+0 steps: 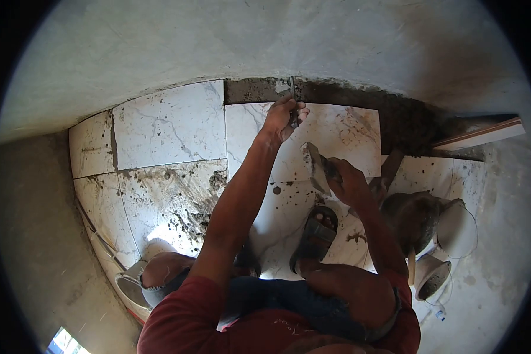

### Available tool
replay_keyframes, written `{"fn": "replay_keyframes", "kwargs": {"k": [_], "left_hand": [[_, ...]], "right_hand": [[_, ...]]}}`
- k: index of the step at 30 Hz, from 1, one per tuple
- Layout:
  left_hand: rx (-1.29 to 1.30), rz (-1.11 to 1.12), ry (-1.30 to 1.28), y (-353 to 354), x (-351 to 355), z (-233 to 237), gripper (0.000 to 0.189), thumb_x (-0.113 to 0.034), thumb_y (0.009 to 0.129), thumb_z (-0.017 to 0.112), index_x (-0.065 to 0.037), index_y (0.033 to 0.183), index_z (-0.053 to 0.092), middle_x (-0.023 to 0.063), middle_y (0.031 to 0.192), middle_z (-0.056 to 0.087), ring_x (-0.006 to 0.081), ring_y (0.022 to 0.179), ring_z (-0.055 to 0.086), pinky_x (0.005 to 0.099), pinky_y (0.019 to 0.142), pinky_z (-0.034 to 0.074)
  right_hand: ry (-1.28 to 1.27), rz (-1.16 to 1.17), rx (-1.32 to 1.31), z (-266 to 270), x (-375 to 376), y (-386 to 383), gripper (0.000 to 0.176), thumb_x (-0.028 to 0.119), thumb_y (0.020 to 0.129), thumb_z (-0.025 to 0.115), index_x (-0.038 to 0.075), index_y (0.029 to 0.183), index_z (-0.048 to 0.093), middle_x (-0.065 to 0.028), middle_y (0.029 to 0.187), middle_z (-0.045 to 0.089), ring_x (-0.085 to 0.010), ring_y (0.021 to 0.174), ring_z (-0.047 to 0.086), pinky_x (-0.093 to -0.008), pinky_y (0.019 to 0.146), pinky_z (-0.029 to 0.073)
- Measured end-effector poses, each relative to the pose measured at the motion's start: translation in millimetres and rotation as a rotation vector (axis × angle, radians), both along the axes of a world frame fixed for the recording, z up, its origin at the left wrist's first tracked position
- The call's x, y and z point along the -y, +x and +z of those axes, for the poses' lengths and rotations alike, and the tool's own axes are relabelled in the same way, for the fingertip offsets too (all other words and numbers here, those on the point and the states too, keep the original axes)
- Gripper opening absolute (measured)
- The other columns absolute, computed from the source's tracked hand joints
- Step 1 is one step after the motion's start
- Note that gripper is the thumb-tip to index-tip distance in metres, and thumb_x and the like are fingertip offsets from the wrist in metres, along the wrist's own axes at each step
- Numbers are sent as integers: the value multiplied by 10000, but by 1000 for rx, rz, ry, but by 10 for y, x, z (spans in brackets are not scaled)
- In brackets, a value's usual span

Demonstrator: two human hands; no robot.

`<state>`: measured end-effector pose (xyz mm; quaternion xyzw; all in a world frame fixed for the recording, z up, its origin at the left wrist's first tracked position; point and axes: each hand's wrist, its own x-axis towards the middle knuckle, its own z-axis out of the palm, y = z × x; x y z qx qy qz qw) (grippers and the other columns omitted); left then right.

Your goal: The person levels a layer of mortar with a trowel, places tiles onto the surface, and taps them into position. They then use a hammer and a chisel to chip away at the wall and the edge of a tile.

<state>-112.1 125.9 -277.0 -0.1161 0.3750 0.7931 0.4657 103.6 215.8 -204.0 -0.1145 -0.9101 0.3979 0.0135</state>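
Observation:
My left hand (282, 120) is closed around a thin metal chisel (292, 87). The chisel's upper end stands over the strip of grey mortar (251, 91) along the foot of the wall. Under that hand lies a white marbled tile (336, 133), its top edge bordering the mortar strip. My right hand (352, 186) grips a hammer (316, 168) by its dark handle, with the block-like head above the tile's lower part. Hammer and chisel are apart.
Neighbouring tiles (168, 127) carry mortar crumbs. Dark loose mortar (416, 124) fills the right corner beside a long wood-coloured strip (478, 134). A dark bucket (412, 221) and a smaller pail (433, 278) stand at right, another bucket (130, 286) at left. A sandalled foot (314, 236) rests on the tiles.

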Motion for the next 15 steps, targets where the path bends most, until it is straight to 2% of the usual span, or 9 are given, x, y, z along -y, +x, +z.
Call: {"fn": "replay_keyframes", "kwargs": {"k": [3, 4, 6, 7, 9, 10, 12, 15], "left_hand": [[17, 3, -6, 1, -2, -47, 341, -72, 925, 344, 15, 1247, 276, 132, 850, 518, 195, 682, 556, 255, 570, 513], [27, -22, 63, -28, 5, -100, 340, -70, 928, 335, 13, 1251, 268, 133, 844, 522, 197, 686, 559, 261, 584, 515], [40, -49, 131, -37, -2, -128, 339, -68, 931, 326, 10, 1255, 261, 133, 838, 526, 198, 689, 561, 266, 597, 516], [54, -50, 104, -41, -8, -96, 344, -69, 933, 320, 8, 1263, 255, 133, 831, 529, 194, 692, 559, 268, 605, 514], [62, -51, 78, -63, -15, -50, 350, -70, 936, 313, 6, 1271, 249, 133, 823, 533, 189, 694, 557, 271, 613, 513], [60, -49, 70, -64, -19, -56, 353, -76, 939, 311, 8, 1275, 244, 134, 825, 537, 184, 696, 552, 271, 614, 511], [58, -42, 63, -65, -21, -70, 356, -82, 941, 308, 10, 1279, 238, 135, 826, 540, 180, 697, 548, 272, 615, 509], [26, -32, 70, -192, -42, -123, 331, -87, 944, 307, 22, 1255, 284, 139, 839, 544, 179, 699, 543, 271, 622, 506]], "right_hand": [[16, 53, -48, -51, -14, -11, 410, 232, 744, 661, 72, 1082, 493, -123, 807, 554, -281, 718, 589, -358, 624, 477], [14, 53, -45, -47, -22, -24, 410, 232, 744, 661, 72, 1082, 493, -123, 807, 554, -281, 718, 589, -358, 624, 477], [195, 250, -74, -18, -47, -73, 433, 215, 713, 664, 82, 1088, 491, -106, 772, 529, -269, 702, 573, -359, 603, 471], [192, 250, -72, -12, -60, -106, 433, 215, 713, 664, 82, 1088, 491, -106, 772, 529, -269, 702, 573, -359, 603, 471], [349, 427, -354, -15, -119, -225, 434, 207, 684, 660, 95, 1071, 498, -85, 764, 507, -264, 701, 555, -365, 587, 464], [352, 427, -356, -111, -194, -312, 434, 207, 684, 660, 95, 1071, 498, -85, 764, 507, -264, 701, 555, -365, 587, 464], [483, 211, -64, -316, -320, -467, 433, 193, 652, 671, 103, 1043, 506, -70, 770, 496, -261, 701, 546, -372, 592, 456], [399, 132, -182, -300, -324, -493, 422, 173, 629, 671, 113, 1016, 512, -68, 756, 489, -260, 686, 538, -377, 585, 450]]}}
